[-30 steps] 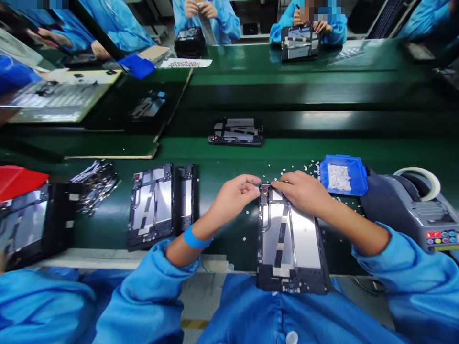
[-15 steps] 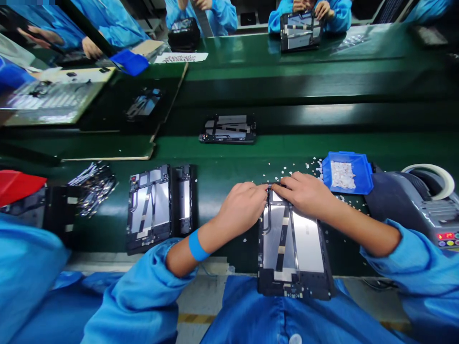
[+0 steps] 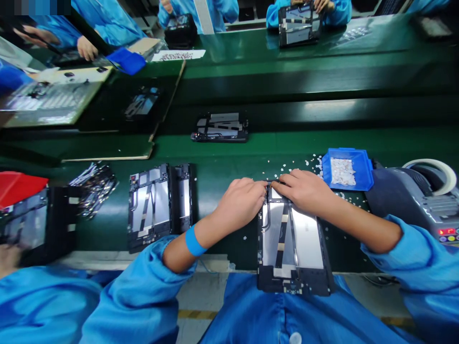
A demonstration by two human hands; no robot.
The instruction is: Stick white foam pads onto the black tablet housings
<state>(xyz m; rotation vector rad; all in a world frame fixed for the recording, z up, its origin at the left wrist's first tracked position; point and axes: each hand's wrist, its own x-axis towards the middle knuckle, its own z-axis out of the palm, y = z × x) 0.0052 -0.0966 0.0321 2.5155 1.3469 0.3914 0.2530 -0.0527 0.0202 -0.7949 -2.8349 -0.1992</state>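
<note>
Head view, hands: our left hand [image 3: 241,200] and right hand [image 3: 304,191] meet at the far left corner of the black open-backed tablet frame with silver plates [image 3: 292,239]. The fingers are curled narrow with the tips pressed on that corner; we cannot tell whether they pinch a small part.
Head view, frame: it lies flat on the dark green bench top [image 3: 222,167], with its near end hanging past the pale front edge [image 3: 118,260] toward our lap.
Head view, done: the plates and flat strips already sit in the frame.
Head view, left: we judge the corner work unfinished.
Head view, edges: the shallow blue plastic tray [image 3: 363,173] lies just beside the right hand, and the grey tape dispenser [image 3: 412,200] is near the right forearm.
Head view, open room: there is bare green top between the left hand and the second black frame [image 3: 152,208].
</note>
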